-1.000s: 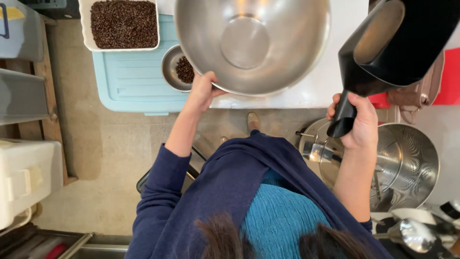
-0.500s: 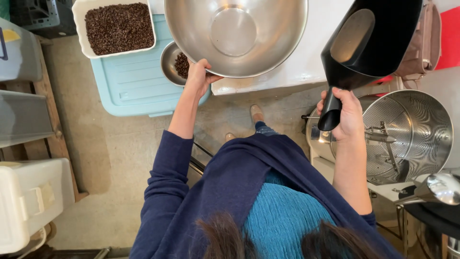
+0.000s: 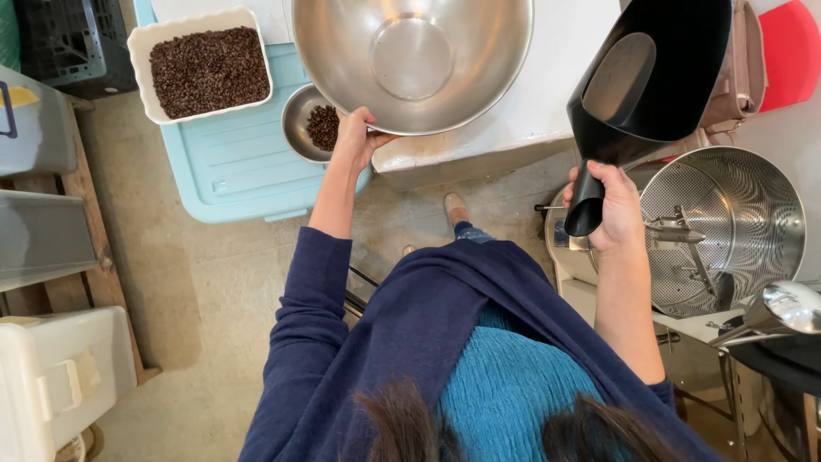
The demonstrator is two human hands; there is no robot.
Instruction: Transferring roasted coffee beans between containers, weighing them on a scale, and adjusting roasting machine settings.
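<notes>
Landmark taken: the large round stainless-steel mixing bowl point(image 3: 413, 60), empty, resting on a white counter point(image 3: 547, 94) at the top of the view.

Far left of the bowl: a white rectangular tray of dark roasted beans point(image 3: 208, 71), sitting on a pale blue plastic lid point(image 3: 239, 167). Just left of the bowl and partly under its rim: a small round steel dish point(image 3: 310, 124) holding a few of the same beans.

At the bowl's near rim: the left hand point(image 3: 355, 137), fingers curled over the edge, grasping the bowl.

Right of the bowl: a large black plastic scoop point(image 3: 646, 77), mouth tilted up, raised clear of the counter. The right hand point(image 3: 611, 210) is clenched round its handle, well apart from the bowl.

Further right and lower: a round perforated steel drum with stirring arms point(image 3: 727, 227), nothing visible inside
</notes>
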